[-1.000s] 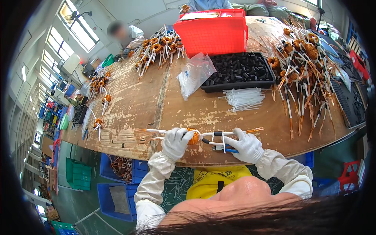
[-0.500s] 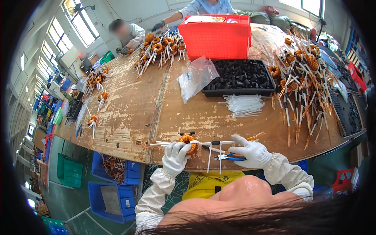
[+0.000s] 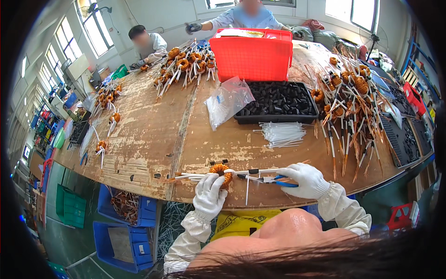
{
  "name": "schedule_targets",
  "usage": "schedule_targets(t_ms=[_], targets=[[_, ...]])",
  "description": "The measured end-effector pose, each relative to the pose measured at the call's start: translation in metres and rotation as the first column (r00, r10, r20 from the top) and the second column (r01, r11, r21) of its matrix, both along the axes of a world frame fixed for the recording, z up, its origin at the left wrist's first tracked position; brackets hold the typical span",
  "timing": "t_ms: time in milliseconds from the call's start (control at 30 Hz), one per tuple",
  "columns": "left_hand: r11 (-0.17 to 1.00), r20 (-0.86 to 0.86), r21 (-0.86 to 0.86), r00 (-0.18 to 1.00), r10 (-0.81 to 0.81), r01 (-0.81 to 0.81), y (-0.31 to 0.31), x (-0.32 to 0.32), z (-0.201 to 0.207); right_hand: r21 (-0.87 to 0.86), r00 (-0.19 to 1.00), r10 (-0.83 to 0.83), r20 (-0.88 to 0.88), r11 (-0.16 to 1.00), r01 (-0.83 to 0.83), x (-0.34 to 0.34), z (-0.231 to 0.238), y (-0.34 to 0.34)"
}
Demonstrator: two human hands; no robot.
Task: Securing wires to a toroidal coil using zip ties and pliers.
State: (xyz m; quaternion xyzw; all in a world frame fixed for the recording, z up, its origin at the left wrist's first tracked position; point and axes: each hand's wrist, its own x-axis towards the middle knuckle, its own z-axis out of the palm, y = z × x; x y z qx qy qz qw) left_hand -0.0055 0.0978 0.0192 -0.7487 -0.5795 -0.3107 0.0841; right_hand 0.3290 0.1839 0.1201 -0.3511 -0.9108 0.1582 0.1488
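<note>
My left hand (image 3: 209, 193) grips an orange copper-wound ring coil (image 3: 218, 169) at the table's front edge, thumb and fingers closed on its near side. White-sleeved leads (image 3: 193, 176) stick out to the left of the coil, and others run right toward my right hand. A black sleeve piece (image 3: 253, 171) sits on the right-hand lead. Below it, one white cable-tie tail (image 3: 246, 191) hangs down. In my right hand (image 3: 306, 179) is a pair of blue-handled cutting pliers (image 3: 284, 183), jaws pointing left beside the lead. Both hands wear white gloves.
Beyond lie white cable ties (image 3: 281, 134), a black tray (image 3: 276, 118) of black pieces, a plastic bag (image 3: 225, 104) and a red bin (image 3: 251, 56). Coils are heaped at right (image 3: 346, 95) and far left (image 3: 186, 65). Two people sit across the table. Blue crates (image 3: 121, 244) stand below.
Two cable-tie tails hung from the lead before; one hangs now. The pliers have moved up toward the lead with my right hand. My left hand keeps hold of the coil.
</note>
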Motion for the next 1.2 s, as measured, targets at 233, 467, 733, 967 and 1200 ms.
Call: schedule_targets(t_ms=[233,467,733,967,1200], targets=[[1.0,0.093,-0.024,0.996,0.01,-0.008,-0.006,0.009,-0.004,0.021,0.98,-0.198,0.026,0.98,0.198,-0.004,0.009,0.031],[0.999,0.029,0.05,1.0,-0.008,0.007,-0.004,0.009,-0.019,-0.806,0.564,-0.67,-0.483,0.591,0.011,0.024,0.036,0.201],[0.997,0.01,0.067,0.999,0.046,-0.047,0.011,0.012,-0.02,-0.772,0.438,-0.673,-0.596,0.63,-0.082,-0.012,0.089,0.241],[0.999,0.029,0.015,0.999,0.034,-0.035,0.029,0.014,-0.013,-0.211,0.98,-0.092,-0.177,0.976,0.053,-0.024,0.036,0.119],[0.998,0.189,-0.056,0.981,-0.032,0.043,0.024,0.007,0.001,-0.043,0.985,0.017,0.169,0.999,-0.01,-0.027,0.0,0.069]])
